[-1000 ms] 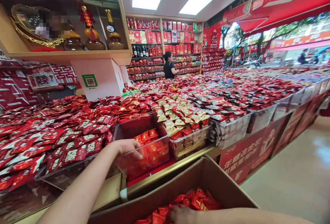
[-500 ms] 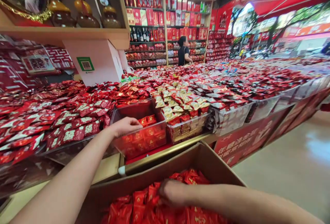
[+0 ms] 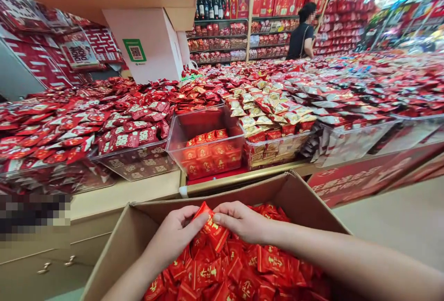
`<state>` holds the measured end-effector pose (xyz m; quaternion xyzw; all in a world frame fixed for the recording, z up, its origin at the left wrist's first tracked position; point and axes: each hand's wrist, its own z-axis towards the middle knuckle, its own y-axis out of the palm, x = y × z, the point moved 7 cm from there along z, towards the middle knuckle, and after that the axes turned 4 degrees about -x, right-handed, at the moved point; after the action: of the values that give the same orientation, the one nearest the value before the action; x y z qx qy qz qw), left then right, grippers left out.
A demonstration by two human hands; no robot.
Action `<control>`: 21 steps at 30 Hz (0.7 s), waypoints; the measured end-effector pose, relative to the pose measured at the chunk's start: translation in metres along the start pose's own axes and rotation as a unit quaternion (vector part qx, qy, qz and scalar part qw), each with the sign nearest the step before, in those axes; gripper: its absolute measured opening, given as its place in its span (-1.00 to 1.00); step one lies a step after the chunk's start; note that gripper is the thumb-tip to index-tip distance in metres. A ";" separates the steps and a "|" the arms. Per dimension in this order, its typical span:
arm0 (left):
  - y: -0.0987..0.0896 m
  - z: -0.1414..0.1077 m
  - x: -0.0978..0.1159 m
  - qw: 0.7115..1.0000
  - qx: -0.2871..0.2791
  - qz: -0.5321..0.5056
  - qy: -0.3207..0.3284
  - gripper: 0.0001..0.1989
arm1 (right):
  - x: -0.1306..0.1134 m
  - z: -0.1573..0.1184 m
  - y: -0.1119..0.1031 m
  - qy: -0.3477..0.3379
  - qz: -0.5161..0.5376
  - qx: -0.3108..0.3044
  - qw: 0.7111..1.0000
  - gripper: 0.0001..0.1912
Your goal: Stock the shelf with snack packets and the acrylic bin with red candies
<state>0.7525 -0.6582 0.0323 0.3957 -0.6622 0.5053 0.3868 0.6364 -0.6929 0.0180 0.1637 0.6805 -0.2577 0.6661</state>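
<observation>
Above an open cardboard box [image 3: 277,190], my left hand [image 3: 180,229] and my right hand [image 3: 243,222] pinch one red candy packet [image 3: 214,231] between them. It is a small shiny wrapper with gold lettering, tilted, with its top end up. Beneath the hands, the box holds a heap of matching red packets [image 3: 208,271]. Just beyond the box stands a clear plastic bin [image 3: 176,146], partly filled with upright rows of the same red packets [image 3: 208,153]. Neither hand touches this bin.
Bins heaped with dark red packets [image 3: 130,137] lie left of the clear bin, gold and cream packets [image 3: 270,107] right. A white box with a green code label [image 3: 134,51] stands behind. A person in dark clothes [image 3: 300,37] is near the back shelves. Drawers [image 3: 69,260] are lower left.
My left hand has come back from the clear bin to the cardboard box. My right hand has risen from the heap, and both now hold one packet. The view has tilted down.
</observation>
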 end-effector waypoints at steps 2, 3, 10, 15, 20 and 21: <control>0.005 0.005 -0.008 0.998 -0.018 -0.046 -0.037 -0.63 | 0.001 -0.002 0.000 0.009 0.041 0.017 0.999 -0.55; 0.005 0.007 -0.011 0.996 -0.007 -0.069 -0.050 -0.61 | 0.004 -0.002 0.001 0.021 0.083 0.018 0.996 -0.54; 0.004 0.006 -0.019 0.976 0.041 -0.207 -0.060 -0.60 | 0.013 -0.004 0.000 0.034 0.036 0.027 0.998 -0.68; 0.033 -0.008 -0.030 0.913 -0.139 -0.342 -0.175 -0.52 | -0.017 -0.009 0.006 -0.124 -0.214 -0.009 0.969 -0.79; 0.034 0.008 -0.072 0.984 -0.105 -0.015 -0.143 -0.40 | 0.016 0.001 0.003 -0.067 -0.408 -0.052 0.909 -0.73; 0.032 0.013 -0.082 0.986 -0.084 0.043 -0.139 -0.38 | 0.030 0.003 -0.003 -0.023 -0.455 -0.053 0.888 -0.76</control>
<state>0.7532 -0.6542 -0.0566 0.3993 -0.7661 0.4042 0.3004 0.6349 -0.7006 -0.0107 -0.2059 0.6774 -0.4997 0.4991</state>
